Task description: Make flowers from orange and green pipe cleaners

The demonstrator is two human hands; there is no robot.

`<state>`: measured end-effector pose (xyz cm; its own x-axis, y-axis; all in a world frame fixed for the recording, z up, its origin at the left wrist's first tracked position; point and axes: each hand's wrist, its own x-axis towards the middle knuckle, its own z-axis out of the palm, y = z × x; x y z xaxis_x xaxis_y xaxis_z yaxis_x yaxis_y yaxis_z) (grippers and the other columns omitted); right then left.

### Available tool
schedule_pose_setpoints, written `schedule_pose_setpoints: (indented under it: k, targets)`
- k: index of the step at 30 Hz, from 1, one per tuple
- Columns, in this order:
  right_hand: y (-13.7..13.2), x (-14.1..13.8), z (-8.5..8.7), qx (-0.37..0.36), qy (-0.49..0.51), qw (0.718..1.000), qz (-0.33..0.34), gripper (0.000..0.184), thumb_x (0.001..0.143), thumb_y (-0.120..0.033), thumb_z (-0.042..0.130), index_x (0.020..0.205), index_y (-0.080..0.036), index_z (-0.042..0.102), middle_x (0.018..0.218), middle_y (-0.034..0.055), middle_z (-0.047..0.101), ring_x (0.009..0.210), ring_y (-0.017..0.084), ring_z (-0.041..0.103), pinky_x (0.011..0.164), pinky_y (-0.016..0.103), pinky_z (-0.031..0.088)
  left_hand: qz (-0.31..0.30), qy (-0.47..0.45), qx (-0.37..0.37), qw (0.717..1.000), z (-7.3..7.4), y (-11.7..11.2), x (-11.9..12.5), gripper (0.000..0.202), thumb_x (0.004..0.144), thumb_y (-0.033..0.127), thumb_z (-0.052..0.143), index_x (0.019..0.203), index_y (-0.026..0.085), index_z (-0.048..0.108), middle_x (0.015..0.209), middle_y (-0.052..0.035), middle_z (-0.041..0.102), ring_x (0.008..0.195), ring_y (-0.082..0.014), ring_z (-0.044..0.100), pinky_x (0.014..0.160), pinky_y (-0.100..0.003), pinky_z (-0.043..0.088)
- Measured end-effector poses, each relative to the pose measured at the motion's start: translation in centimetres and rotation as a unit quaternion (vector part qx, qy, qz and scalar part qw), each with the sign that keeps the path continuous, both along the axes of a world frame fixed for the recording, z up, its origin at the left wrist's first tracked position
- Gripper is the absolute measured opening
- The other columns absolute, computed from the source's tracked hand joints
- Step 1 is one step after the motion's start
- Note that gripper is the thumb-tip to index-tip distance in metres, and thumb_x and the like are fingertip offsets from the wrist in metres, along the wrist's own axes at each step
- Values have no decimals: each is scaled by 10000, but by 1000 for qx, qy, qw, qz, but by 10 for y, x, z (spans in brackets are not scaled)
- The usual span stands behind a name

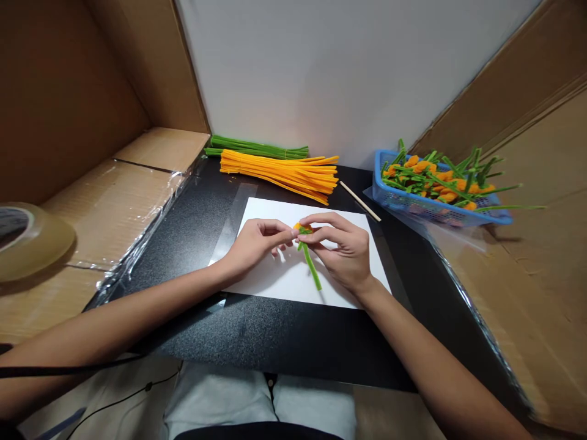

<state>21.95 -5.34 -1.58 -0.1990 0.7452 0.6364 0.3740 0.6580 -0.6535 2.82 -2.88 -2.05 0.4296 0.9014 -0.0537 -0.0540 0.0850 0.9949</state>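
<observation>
Flower axis: pipe-cleaner flower [308, 256] sits at centre of view, just above the white sheet [275, 281], long axis running 11 to 5 o'clock. Orange head [302, 227] is at the 11 end, pinched between both hands. Green stem [312, 272] hangs free toward 5, tail pointing back at the person and ending over the sheet, short of its near edge.

Left hand [254, 244]: comes in from 8 o'clock, forearm low over the tabletop [257, 336], palm turned inward. Thumb and forefinger are closed on the head from the 9 side, other fingers curled under.

Right hand [346, 253]: comes in from 4 o'clock, wrist over the sheet, back of hand up. Forefinger arches over the head, thumb closed against it from the 3 side. Fingertips of both hands meet at the head. Both narrow, both holding the flower.

Surroundings:
- Orange pipe cleaners [279, 170] bundled at 12, lying roughly 9-to-3.
- Green pipe cleaners [257, 146] just behind them, same lie.
- Wooden stick [360, 200] at 1, beside the sheet's far corner.
- Blue basket [413, 205] at 2, orange-and-green flowers [435, 177] piled in, some stems sticking out toward 3.
- Tape roll [27, 241] at 9 on the cardboard ledge [114, 208], well apart.
</observation>
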Motion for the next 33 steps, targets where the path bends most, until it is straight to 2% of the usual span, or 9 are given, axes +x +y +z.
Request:
schedule_pose_setpoints:
  k: [6, 12, 17, 23, 28, 33]
  targets:
    - [-5, 2, -1, 82, -68, 994, 8, 136, 911, -200, 667, 879, -287, 767, 997, 64, 738, 947, 222, 697, 776, 390, 600, 7, -23, -41, 999, 2, 2, -1, 258, 683, 394, 855, 725, 156, 763, 722, -34, 702, 619, -104, 547, 576, -231, 408]
    - [-7, 1, -2, 119, -89, 989, 13, 189, 913, -145, 638, 927, -300, 745, 1064, 60, 750, 1007, 247, 685, 835, 436, 576, 14, -52, -36, 998, 3, -2, 2, 340, 645, 441, 886, 749, 148, 749, 664, -6, 659, 563, -79, 489, 548, -217, 374]
    - [-8, -5, 0, 143, -53, 988, -13, 163, 894, -135, 680, 906, -292, 719, 965, 42, 750, 910, 222, 696, 781, 401, 572, 19, -74, 6, 997, 5, -7, 5, 347, 706, 452, 862, 775, 143, 721, 670, 7, 641, 558, -67, 458, 548, -216, 351]
    - [-12, -11, -3, 126, 0, 991, -54, 119, 886, -165, 711, 897, -283, 702, 942, 45, 729, 878, 218, 685, 773, 399, 562, 36, -68, 60, 995, 8, -15, 8, 353, 738, 458, 844, 802, 144, 694, 750, -15, 660, 666, -105, 555, 640, -227, 453]
    - [-14, -17, -7, 115, 40, 990, -72, 72, 881, -204, 729, 899, -268, 701, 942, 50, 708, 865, 219, 687, 758, 396, 570, 87, -56, 143, 984, 6, -22, 10, 256, 814, 380, 795, 842, 152, 683, 801, -18, 653, 730, -111, 572, 690, -221, 486]
    - [-16, -23, -6, 126, 78, 987, -56, 121, 871, -121, 716, 883, -238, 685, 923, 35, 679, 848, 194, 686, 734, 367, 581, 113, -32, 235, 965, 6, -30, 11, 158, 863, 278, 736, 819, 153, 652, 764, -6, 626, 665, -95, 537, 629, -216, 450]
